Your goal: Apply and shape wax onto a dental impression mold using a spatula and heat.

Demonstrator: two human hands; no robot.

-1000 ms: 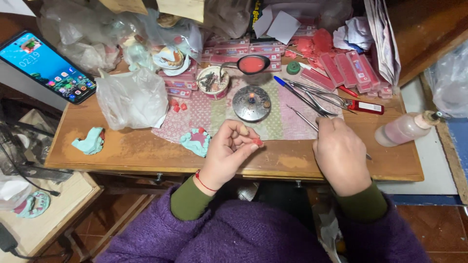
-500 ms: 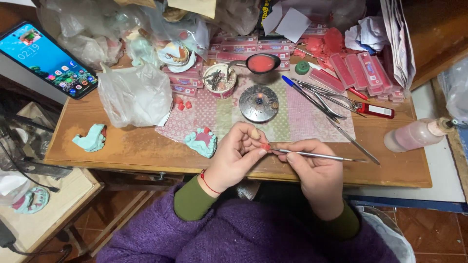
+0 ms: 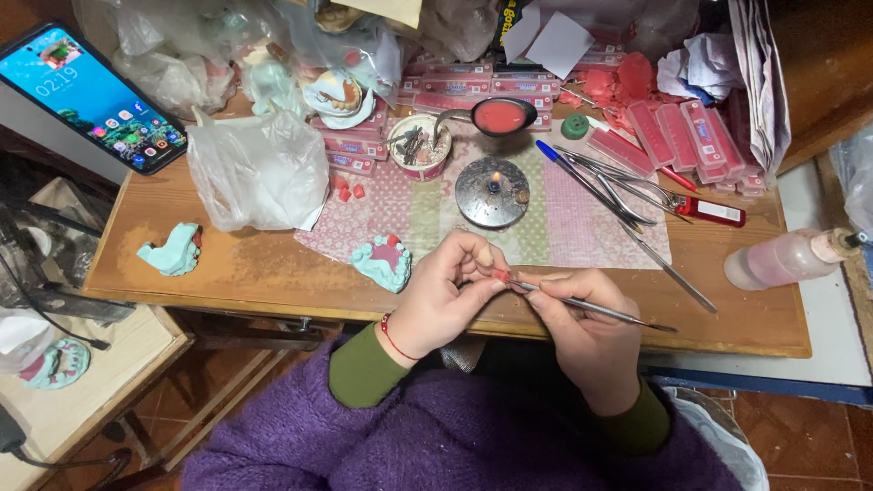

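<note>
My left hand (image 3: 446, 295) pinches a small pink wax piece (image 3: 503, 275) between thumb and fingers, close to the table's near edge. In my right hand (image 3: 587, 332) I grip a thin metal carving tool (image 3: 596, 308), its tip touching the wax piece and its shaft pointing right. A teal plaster dental cast (image 3: 384, 261) with red wax on it lies just left of my left hand. A small round metal burner (image 3: 492, 192) with a lit flame stands behind my hands on the patterned mat (image 3: 587, 227).
Several metal instruments (image 3: 607, 186) and a red lighter (image 3: 712, 210) lie at the right. A pinkish squeeze bottle (image 3: 788, 258) lies far right. A white plastic bag (image 3: 257, 168), pink wax boxes (image 3: 684, 132), a bowl of tools (image 3: 419, 144), a phone (image 3: 93, 96) and another teal cast (image 3: 173, 251) crowd the table.
My right hand left the instruments on the mat and came in beside my left hand with the metal tool, whose tip now meets the wax piece. The view has shifted slightly.
</note>
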